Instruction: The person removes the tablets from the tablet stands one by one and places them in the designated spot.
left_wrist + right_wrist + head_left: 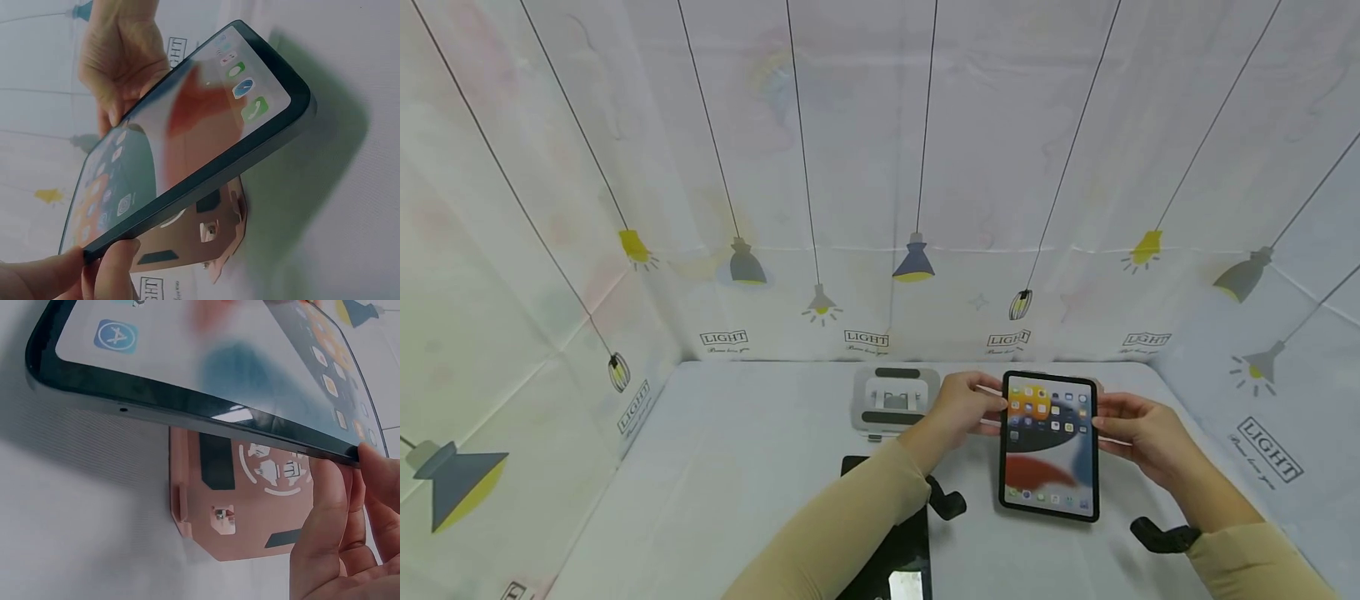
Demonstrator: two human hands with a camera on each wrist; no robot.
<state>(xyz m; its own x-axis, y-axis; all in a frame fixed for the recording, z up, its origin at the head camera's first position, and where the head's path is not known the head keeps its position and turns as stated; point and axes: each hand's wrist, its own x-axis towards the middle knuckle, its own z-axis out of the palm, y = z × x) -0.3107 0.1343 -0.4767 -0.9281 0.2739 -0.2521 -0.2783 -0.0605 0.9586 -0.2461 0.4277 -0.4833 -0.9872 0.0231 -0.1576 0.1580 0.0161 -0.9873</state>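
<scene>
A tablet with a dark frame and a lit home screen is held up between both hands, its screen facing me. My left hand pinches its left edge between thumb and fingers. On the opposite edge, the thumb and fingers of my right hand grip it near the upper half. Behind and below the tablet is a rose-gold metal stand with dark pads and a cut-out pattern, mostly hidden in the head view. The left wrist view shows the tablet tilted over this stand, its lower end casting a shadow on the white surface.
A grey-white folding stand with dark pads lies at the back, left of the tablet. Partly under my left forearm is a flat black device with a bright reflection. A white printed curtain rises behind the table.
</scene>
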